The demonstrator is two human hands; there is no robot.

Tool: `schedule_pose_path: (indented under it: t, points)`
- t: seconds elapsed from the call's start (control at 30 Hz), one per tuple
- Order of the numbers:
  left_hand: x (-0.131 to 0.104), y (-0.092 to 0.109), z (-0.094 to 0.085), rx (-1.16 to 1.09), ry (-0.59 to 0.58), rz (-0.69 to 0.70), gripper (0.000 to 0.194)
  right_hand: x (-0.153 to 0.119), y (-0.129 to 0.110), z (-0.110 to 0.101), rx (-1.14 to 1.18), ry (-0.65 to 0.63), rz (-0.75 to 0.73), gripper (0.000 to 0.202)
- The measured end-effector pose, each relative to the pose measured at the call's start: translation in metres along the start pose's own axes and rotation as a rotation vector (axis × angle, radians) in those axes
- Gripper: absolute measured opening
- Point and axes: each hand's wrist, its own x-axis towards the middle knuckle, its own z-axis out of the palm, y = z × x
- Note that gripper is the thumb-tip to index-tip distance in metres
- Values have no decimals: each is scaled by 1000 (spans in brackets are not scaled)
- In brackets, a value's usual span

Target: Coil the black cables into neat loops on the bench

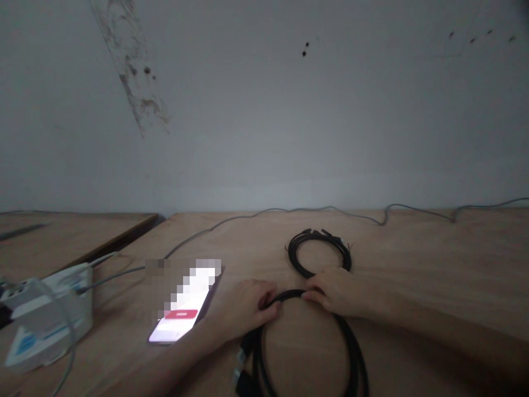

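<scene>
A large coil of black cable [355, 355] lies at the bottom centre of the head view, with connectors [243, 366] at its left side. My left hand [250, 306] is closed on the upper left of this coil. On the coil's upper right, my right hand [334, 289] grips the same cable between thumb and fingers. A short stretch of cable shows between the two hands. Just beyond my right hand lies a smaller black cable coil [292, 251], its ends at the top; my fingers hide part of its near edge.
Left of my left hand lies a phone [165, 332] with a lit screen. A white power strip [53, 325] with plugs stands at the far left. A thin grey cable [231, 219] runs over the wooden table [433, 264] near the wall.
</scene>
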Motion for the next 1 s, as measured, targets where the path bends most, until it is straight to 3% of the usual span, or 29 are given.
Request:
schedule_pose_path:
  t: [0.27, 0.47, 0.73, 1.0]
  points:
    - [0, 1, -1, 11, -3, 16, 28, 2, 9, -5, 304, -83, -18, 34]
    - [2, -1, -1, -2, -18, 7, 27, -6, 14, -2, 353, -92, -114, 38]
    - [3, -2, -1, -28, -31, 35, 29, -7, 24, -1, -111, -79, -500, 27]
    - [3, -3, -3, -65, -44, 66, 32, 8, 27, -18, -463, -73, -881, 15]
